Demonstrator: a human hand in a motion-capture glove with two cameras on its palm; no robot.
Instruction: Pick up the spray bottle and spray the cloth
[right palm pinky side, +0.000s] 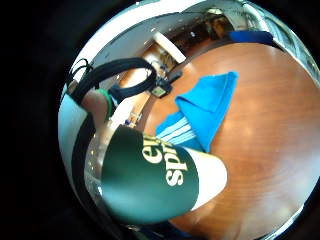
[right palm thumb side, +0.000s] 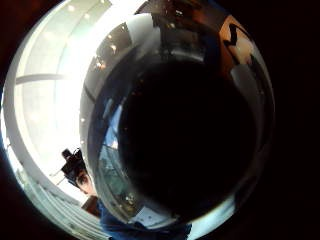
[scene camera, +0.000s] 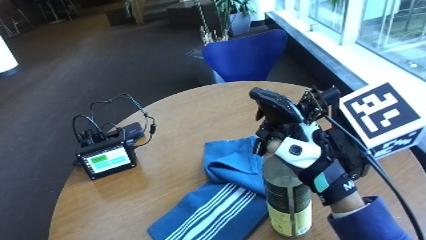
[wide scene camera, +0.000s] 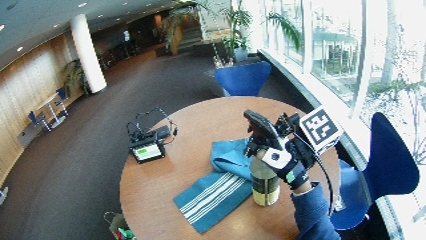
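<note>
A spray bottle (scene camera: 287, 200) with a black trigger head and a green label stands upright near the front right of the round wooden table (scene camera: 186, 120). My gloved right hand (scene camera: 319, 155) grips its neck just under the head, fingers curled round it. I cannot tell whether its base touches the table. The nozzle points left, above the cloth. The blue cloth (scene camera: 219, 200) with white stripes lies crumpled on the table right beside the bottle, on its left. In the palm views the bottle (right palm pinky side: 150, 175) (right palm thumb side: 190, 135) fills much of the picture, with the cloth (right palm pinky side: 207, 107) beyond it. The wide view shows the hand (wide scene camera: 286, 160), bottle (wide scene camera: 265, 187) and cloth (wide scene camera: 213, 192).
A small screen device (scene camera: 106, 157) with cables sits at the table's left side. A blue chair (scene camera: 246, 55) stands behind the table, and another blue chair (wide scene camera: 389, 160) is at the right by the windows. Bare wood (wide scene camera: 200, 120) lies between cloth and device.
</note>
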